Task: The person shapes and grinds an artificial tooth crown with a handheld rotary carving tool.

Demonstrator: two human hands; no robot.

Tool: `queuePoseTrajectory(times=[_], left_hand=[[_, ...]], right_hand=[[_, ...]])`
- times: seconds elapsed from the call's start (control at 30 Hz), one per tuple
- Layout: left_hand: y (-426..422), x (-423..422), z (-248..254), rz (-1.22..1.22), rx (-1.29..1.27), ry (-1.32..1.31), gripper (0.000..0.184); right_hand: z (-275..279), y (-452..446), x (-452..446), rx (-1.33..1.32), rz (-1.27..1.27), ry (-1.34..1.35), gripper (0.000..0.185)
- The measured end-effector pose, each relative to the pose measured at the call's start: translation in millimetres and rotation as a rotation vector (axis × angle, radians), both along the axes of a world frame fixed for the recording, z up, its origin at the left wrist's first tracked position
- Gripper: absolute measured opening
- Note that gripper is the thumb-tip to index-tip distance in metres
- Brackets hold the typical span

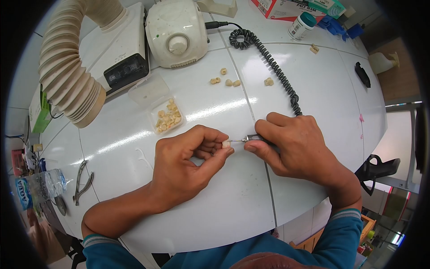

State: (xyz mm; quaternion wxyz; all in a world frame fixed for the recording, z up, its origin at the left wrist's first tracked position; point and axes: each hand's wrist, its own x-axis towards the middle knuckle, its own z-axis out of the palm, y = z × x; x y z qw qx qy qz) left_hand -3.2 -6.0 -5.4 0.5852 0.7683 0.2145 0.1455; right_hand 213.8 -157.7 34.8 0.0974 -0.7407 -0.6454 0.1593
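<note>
Between the thumb and fingers of my left hand (190,157) is a small whitish tooth crown (226,144). My right hand (293,143) is closed round a dental handpiece (254,138), whose thin metal bur (236,141) points left and meets or nearly meets the crown. A coiled black cord (273,62) runs from behind my right hand up to the white control box (177,36). Beyond my left hand, a small clear plastic box (157,127) with its lid raised holds several yellowish tooth crowns (169,117).
Several loose crowns (229,83) lie on the white tiled table (215,193). A ribbed suction hose (62,58) arches over the left side. Metal pliers (82,184) lie at the left. A green-capped bottle (301,27) and a face mask box (286,10) stand at the back right.
</note>
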Motion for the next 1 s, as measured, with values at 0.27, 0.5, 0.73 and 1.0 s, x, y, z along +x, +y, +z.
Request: queuePoseTrajectory(times=[0.27, 0.5, 0.73, 1.0], left_hand=[[0.0, 0.2, 0.6, -0.005, 0.017, -0.004, 0.02], [0.3, 0.5, 0.7, -0.005, 0.015, 0.003, 0.021], [-0.2, 0.8, 1.9, -0.007, 0.027, -0.001, 0.021], [0.3, 0.6, 2.2, -0.01, 0.025, 0.004, 0.02]], right_hand=[[-0.6, -0.3, 1.3, 0.001, 0.014, 0.0, 0.047], [-0.8, -0.6, 1.2, 0.003, 0.013, -0.01, 0.048], [-0.2, -0.2, 1.3, -0.009, 0.015, -0.003, 0.049], [-0.1, 0.1, 1.2, -0.003, 0.009, 0.003, 0.048]])
